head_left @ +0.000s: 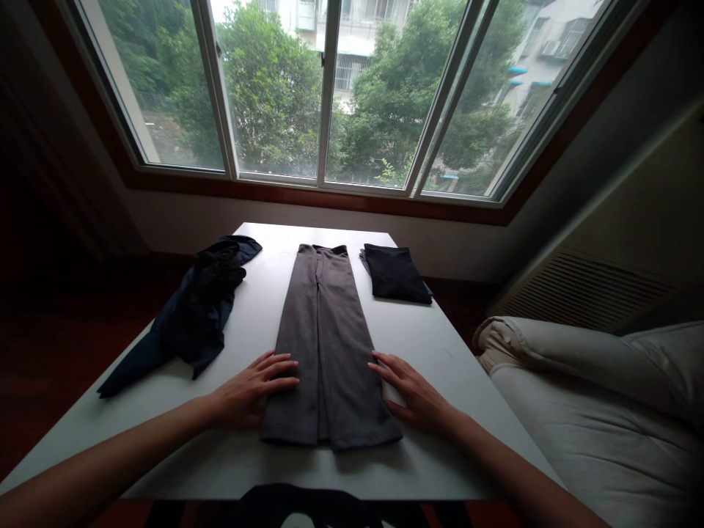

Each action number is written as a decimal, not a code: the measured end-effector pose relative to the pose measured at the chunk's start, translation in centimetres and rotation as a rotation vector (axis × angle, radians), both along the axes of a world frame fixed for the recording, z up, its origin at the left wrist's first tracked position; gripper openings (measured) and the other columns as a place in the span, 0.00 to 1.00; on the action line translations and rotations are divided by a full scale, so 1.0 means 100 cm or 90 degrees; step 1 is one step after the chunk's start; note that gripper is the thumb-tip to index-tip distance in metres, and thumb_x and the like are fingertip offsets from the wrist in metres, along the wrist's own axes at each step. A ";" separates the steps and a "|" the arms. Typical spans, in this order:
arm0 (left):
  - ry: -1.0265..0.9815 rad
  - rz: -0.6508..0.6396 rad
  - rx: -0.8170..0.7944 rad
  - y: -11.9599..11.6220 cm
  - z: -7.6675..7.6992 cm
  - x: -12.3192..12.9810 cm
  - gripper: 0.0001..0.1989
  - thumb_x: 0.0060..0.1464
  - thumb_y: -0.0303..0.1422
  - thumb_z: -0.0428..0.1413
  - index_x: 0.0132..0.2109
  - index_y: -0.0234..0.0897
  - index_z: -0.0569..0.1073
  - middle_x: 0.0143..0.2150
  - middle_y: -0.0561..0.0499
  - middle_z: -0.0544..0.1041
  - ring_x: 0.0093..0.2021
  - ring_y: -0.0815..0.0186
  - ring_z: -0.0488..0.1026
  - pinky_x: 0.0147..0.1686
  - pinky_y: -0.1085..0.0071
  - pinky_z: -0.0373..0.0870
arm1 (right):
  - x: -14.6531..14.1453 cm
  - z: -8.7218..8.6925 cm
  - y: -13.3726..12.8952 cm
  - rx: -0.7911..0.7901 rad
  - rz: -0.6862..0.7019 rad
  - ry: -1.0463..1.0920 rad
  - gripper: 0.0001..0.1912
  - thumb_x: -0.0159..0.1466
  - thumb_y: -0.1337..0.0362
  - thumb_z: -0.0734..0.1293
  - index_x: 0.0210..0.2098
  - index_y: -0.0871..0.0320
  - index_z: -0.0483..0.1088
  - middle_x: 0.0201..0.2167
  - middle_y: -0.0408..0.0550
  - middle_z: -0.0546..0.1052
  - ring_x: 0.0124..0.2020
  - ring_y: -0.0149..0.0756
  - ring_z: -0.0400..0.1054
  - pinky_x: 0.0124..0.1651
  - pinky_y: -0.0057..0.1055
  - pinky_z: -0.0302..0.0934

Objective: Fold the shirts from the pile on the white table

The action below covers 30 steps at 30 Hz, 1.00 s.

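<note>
Grey trousers (pixel 341 330) lie flat on the white table (pixel 456 440), waistband toward the window and leg ends toward me. My left hand (pixel 253 389) rests at the left edge of the lower legs, fingers spread over the cloth. On the right edge, my right hand (pixel 410 389) touches the fabric with its fingertips, fingers apart. Neither hand grips anything. A folded black garment (pixel 397 273) sits at the table's far right, on top of another cloth that barely shows. Crumpled dark clothes (pixel 192 315) lie along the left side, partly over the edge.
Beyond the table is a wide window (pixel 324 95) with a brown frame. A pale sofa (pixel 605 396) stands close on the right. Behind it is a slatted grille (pixel 591 290). Dark red floor (pixel 49 337) shows at the left.
</note>
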<state>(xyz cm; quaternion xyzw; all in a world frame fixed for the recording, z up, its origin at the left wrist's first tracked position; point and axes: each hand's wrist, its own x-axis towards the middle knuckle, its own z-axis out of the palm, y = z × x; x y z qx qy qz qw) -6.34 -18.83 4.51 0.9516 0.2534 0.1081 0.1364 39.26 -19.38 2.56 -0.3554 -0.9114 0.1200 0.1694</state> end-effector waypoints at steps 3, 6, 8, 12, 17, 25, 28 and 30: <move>0.005 0.012 0.040 0.001 -0.003 0.006 0.32 0.59 0.29 0.59 0.70 0.49 0.67 0.74 0.46 0.62 0.74 0.48 0.57 0.74 0.41 0.46 | -0.012 0.004 0.008 -0.004 0.022 0.034 0.35 0.63 0.69 0.68 0.68 0.45 0.66 0.74 0.49 0.59 0.72 0.50 0.57 0.72 0.52 0.59; 0.002 0.000 0.041 0.001 -0.004 0.008 0.32 0.60 0.25 0.56 0.69 0.49 0.68 0.74 0.47 0.64 0.73 0.51 0.60 0.74 0.44 0.50 | -0.014 0.007 0.009 -0.006 0.028 0.050 0.32 0.62 0.71 0.66 0.65 0.45 0.68 0.74 0.47 0.58 0.73 0.49 0.56 0.71 0.52 0.60; -0.007 -0.004 0.027 0.002 -0.003 0.010 0.32 0.60 0.27 0.57 0.70 0.49 0.67 0.73 0.47 0.64 0.73 0.50 0.60 0.73 0.46 0.53 | -0.015 0.009 0.006 -0.002 0.050 0.039 0.35 0.62 0.66 0.70 0.68 0.45 0.66 0.75 0.49 0.56 0.74 0.52 0.52 0.74 0.55 0.54; 0.002 -0.048 -0.023 0.004 0.004 0.017 0.40 0.53 0.34 0.64 0.72 0.49 0.65 0.74 0.46 0.63 0.72 0.46 0.60 0.73 0.45 0.52 | -0.022 0.015 -0.005 -0.014 0.140 -0.002 0.45 0.58 0.54 0.77 0.72 0.46 0.62 0.75 0.52 0.56 0.75 0.57 0.50 0.76 0.57 0.44; 0.034 -0.076 -0.057 0.007 0.011 0.023 0.40 0.55 0.36 0.63 0.73 0.50 0.64 0.75 0.46 0.62 0.72 0.46 0.61 0.73 0.46 0.51 | -0.025 0.008 -0.007 0.037 0.109 -0.019 0.33 0.67 0.67 0.67 0.71 0.45 0.64 0.71 0.50 0.64 0.73 0.49 0.55 0.76 0.55 0.46; 0.035 -0.095 -0.179 -0.001 0.050 0.021 0.31 0.62 0.30 0.56 0.70 0.56 0.68 0.72 0.53 0.67 0.72 0.53 0.62 0.73 0.49 0.53 | -0.030 0.029 -0.020 -0.106 0.144 0.010 0.32 0.68 0.69 0.66 0.69 0.41 0.66 0.68 0.44 0.69 0.72 0.45 0.58 0.76 0.54 0.48; 0.012 -0.114 -0.311 -0.016 0.084 0.029 0.27 0.64 0.31 0.53 0.68 0.53 0.71 0.68 0.53 0.72 0.67 0.55 0.68 0.68 0.57 0.63 | -0.028 0.064 -0.039 -0.244 0.123 0.065 0.24 0.71 0.62 0.66 0.66 0.42 0.71 0.61 0.48 0.76 0.66 0.45 0.67 0.73 0.50 0.56; 0.026 -0.118 -0.443 -0.027 0.107 0.034 0.24 0.65 0.32 0.52 0.66 0.48 0.74 0.63 0.51 0.76 0.60 0.57 0.74 0.61 0.64 0.70 | -0.026 0.089 -0.053 -0.353 0.116 0.114 0.20 0.73 0.55 0.64 0.62 0.48 0.76 0.55 0.53 0.80 0.59 0.45 0.73 0.65 0.46 0.66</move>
